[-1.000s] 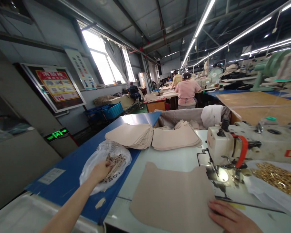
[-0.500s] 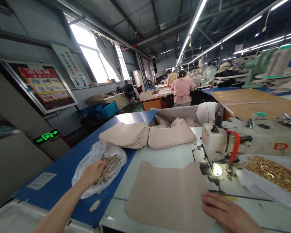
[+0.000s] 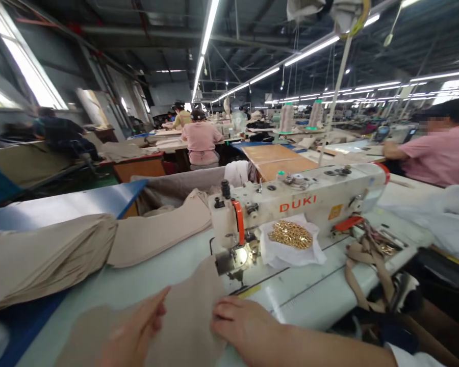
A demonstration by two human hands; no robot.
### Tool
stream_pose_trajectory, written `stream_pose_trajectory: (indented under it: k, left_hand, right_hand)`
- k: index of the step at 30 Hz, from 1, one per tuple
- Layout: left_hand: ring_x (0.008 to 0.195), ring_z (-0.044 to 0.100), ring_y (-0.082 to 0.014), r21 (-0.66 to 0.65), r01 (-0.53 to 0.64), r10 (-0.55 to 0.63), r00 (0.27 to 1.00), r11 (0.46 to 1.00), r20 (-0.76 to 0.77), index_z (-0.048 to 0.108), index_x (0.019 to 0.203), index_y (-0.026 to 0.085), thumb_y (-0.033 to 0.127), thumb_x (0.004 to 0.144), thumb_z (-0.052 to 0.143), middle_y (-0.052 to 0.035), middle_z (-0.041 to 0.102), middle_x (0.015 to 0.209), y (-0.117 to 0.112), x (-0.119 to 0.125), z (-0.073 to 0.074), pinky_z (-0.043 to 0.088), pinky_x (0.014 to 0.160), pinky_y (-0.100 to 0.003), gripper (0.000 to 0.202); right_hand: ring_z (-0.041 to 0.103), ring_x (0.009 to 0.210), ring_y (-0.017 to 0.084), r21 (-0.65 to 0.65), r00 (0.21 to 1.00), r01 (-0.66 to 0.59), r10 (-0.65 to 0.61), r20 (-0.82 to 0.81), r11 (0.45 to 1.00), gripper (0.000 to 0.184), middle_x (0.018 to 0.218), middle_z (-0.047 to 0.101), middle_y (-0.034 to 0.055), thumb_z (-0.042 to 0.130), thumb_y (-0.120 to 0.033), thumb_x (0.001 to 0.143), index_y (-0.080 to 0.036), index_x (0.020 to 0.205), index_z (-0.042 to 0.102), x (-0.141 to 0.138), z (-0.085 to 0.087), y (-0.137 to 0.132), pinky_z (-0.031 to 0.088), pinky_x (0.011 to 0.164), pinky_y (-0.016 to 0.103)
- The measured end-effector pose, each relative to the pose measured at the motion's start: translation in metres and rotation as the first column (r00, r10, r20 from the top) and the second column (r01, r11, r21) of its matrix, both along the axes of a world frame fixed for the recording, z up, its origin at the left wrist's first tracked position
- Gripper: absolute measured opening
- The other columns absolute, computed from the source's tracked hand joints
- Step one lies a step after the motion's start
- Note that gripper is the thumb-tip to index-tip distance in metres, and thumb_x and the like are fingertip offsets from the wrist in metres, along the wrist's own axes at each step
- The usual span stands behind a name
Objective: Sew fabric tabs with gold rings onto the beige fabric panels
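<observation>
A flat beige fabric panel (image 3: pixel 189 306) lies on the pale sewing table in front of me, its far corner close to the needle area. Over the panel's left part is my left hand (image 3: pixel 135 329), smeared by motion. Its fingers are pressed together and curled, and whatever they hold is hidden. At the panel's right edge, my right hand (image 3: pixel 245 321) grips the fabric with bent fingers. Just beyond the hands stands a white sewing machine (image 3: pixel 286 204) with a lit needle area and an orange-red guard.
Stacked beige panels (image 3: pixel 160 229) and a fanned pile (image 3: pixel 49 255) lie at the left. Gold metal fittings (image 3: pixel 290 234) sit on white wrapping by the machine. Beige straps (image 3: pixel 367 265) hang at the right. A person in pink (image 3: pixel 439 148) sits further right.
My left hand has left the plastic bag of small beige pieces and come over the panel. The view has swung right. My right hand stays at the panel's right edge.
</observation>
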State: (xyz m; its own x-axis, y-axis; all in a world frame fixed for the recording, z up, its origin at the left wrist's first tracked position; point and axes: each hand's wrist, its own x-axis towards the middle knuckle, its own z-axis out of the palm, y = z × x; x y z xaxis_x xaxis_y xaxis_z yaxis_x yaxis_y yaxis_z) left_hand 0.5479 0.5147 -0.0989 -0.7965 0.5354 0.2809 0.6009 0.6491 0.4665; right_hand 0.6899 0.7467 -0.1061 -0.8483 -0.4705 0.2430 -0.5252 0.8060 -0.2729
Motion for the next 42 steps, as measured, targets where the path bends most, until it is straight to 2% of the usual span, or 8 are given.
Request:
stream_pose_trajectory:
  k: [5, 9, 11, 13, 17, 26, 32, 42]
  left_hand:
    - [0.063, 0.063, -0.0166, 0.049, 0.183, -0.185, 0.981, 0.982, 0.05, 0.065, 0.105, 0.021, 0.023, 0.075, 0.032, -0.0011, 0.065, 0.068, 0.081, 0.013, 0.007, 0.054, 0.065, -0.025, 0.045]
    - [0.065, 0.064, -0.0177, 0.047, 0.228, -0.23, 0.973, 0.972, 0.031, 0.066, 0.104, 0.018, 0.025, 0.077, 0.034, -0.0015, 0.063, 0.068, 0.093, 0.008, 0.002, 0.054, 0.067, -0.027, 0.042]
    - [0.065, 0.064, -0.0176, 0.049, 0.241, -0.242, 0.97, 0.969, 0.017, 0.066, 0.102, 0.018, 0.025, 0.077, 0.035, -0.0014, 0.063, 0.068, 0.094, 0.006, -0.001, 0.053, 0.067, -0.026, 0.04]
    - [0.065, 0.064, -0.0171, 0.052, 0.249, -0.25, 0.968, 0.967, 0.003, 0.066, 0.102, 0.019, 0.024, 0.078, 0.035, -0.0009, 0.063, 0.068, 0.096, 0.006, -0.002, 0.053, 0.067, -0.025, 0.04]
    - [0.066, 0.065, -0.0167, 0.049, 0.241, -0.242, 0.97, 0.969, 0.003, 0.065, 0.103, 0.019, 0.026, 0.081, 0.033, -0.0005, 0.064, 0.069, 0.099, 0.008, -0.001, 0.053, 0.069, -0.025, 0.04]
    - [0.072, 0.066, -0.0176, 0.012, 0.198, -0.198, 0.98, 0.98, 0.025, 0.062, 0.107, 0.017, 0.028, 0.082, 0.03, -0.0024, 0.066, 0.075, 0.099, 0.011, 0.0, 0.053, 0.074, -0.026, 0.042]
    - [0.071, 0.067, -0.0178, 0.027, 0.148, -0.148, 0.988, 0.989, 0.034, 0.06, 0.109, 0.018, 0.031, 0.082, 0.032, -0.0008, 0.068, 0.076, 0.098, 0.012, -0.002, 0.053, 0.072, -0.026, 0.041]
    - [0.068, 0.067, -0.0171, 0.077, 0.153, -0.155, 0.988, 0.985, 0.022, 0.06, 0.105, 0.021, 0.032, 0.083, 0.033, 0.0008, 0.068, 0.073, 0.099, 0.013, 0.0, 0.053, 0.069, -0.025, 0.036]
  right_hand:
    - [0.049, 0.115, 0.022, -0.043, 0.998, 0.064, -0.064, 0.0, 0.997, 0.042, 0.12, 0.057, 0.0144, 0.062, -0.016, 0.072, -0.011, 0.113, 0.058, 0.015, 0.013, 0.02, 0.032, 0.104, 0.028]
    - [0.054, 0.109, 0.017, -0.131, 0.908, 0.414, -0.419, -0.014, 0.901, 0.041, 0.118, 0.061, 0.0088, 0.046, -0.002, 0.077, -0.016, 0.112, 0.061, 0.016, 0.03, 0.079, 0.04, 0.095, 0.026]
    - [0.056, 0.105, 0.015, -0.009, 0.805, 0.593, -0.593, -0.013, 0.805, 0.04, 0.115, 0.063, 0.007, 0.042, -0.001, 0.08, -0.017, 0.11, 0.062, 0.007, 0.037, 0.11, 0.041, 0.092, 0.025]
    - [0.056, 0.103, 0.019, 0.057, 0.759, 0.65, -0.651, -0.006, 0.758, 0.033, 0.108, 0.065, 0.0103, 0.041, -0.002, 0.083, -0.014, 0.103, 0.064, -0.007, 0.041, 0.135, 0.041, 0.09, 0.029]
    - [0.058, 0.095, 0.023, 0.196, 0.77, 0.621, -0.637, 0.029, 0.759, 0.021, 0.094, 0.067, 0.0121, 0.046, -0.009, 0.084, -0.012, 0.088, 0.067, -0.033, 0.041, 0.155, 0.041, 0.087, 0.032]
    - [0.06, 0.094, 0.027, 0.362, 0.801, 0.539, -0.595, 0.058, 0.761, 0.018, 0.094, 0.069, 0.0155, 0.052, -0.012, 0.082, -0.009, 0.087, 0.069, -0.049, 0.043, 0.157, 0.042, 0.085, 0.033]
    - [0.061, 0.094, 0.026, 0.399, 0.788, 0.542, -0.612, 0.062, 0.739, 0.023, 0.093, 0.069, 0.016, 0.047, -0.006, 0.081, -0.004, 0.089, 0.069, -0.05, 0.045, 0.155, 0.043, 0.084, 0.032]
    - [0.062, 0.085, 0.024, 0.373, 0.772, 0.569, -0.633, 0.065, 0.732, 0.021, 0.089, 0.069, 0.0132, 0.048, -0.012, 0.083, -0.012, 0.082, 0.069, -0.044, 0.042, 0.163, 0.044, 0.074, 0.029]
